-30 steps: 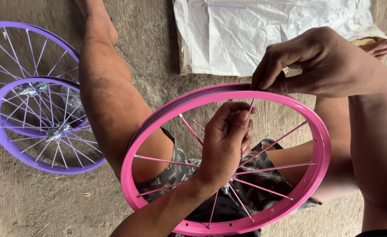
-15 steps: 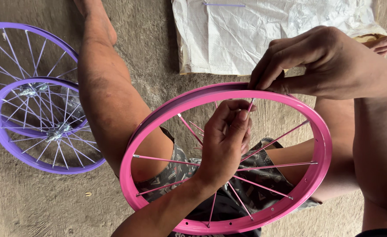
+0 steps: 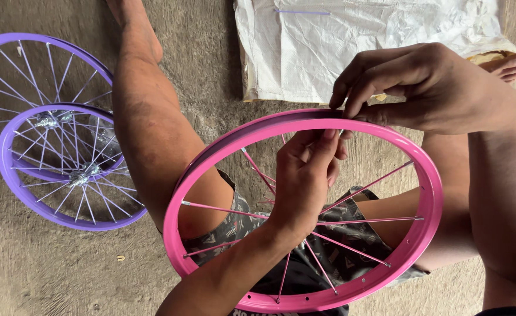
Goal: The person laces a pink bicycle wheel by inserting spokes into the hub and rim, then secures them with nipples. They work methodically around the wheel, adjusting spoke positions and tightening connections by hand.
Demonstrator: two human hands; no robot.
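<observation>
The pink wheel rim (image 3: 431,193) rests over the person's lap. The right hand (image 3: 428,88) pinches its top edge; the left hand (image 3: 305,175), inside, pinches a pink spoke (image 3: 258,171) there.

Open gaps between pink spokes (image 3: 223,210); purple wheels (image 3: 65,169) well left.

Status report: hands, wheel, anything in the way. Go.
Left hand inside pink rim, fingers pinching a spoke end at the top. Right hand pinching the rim's top edge from outside. Purple wheels lie apart, left on the floor; nothing blocking.
</observation>
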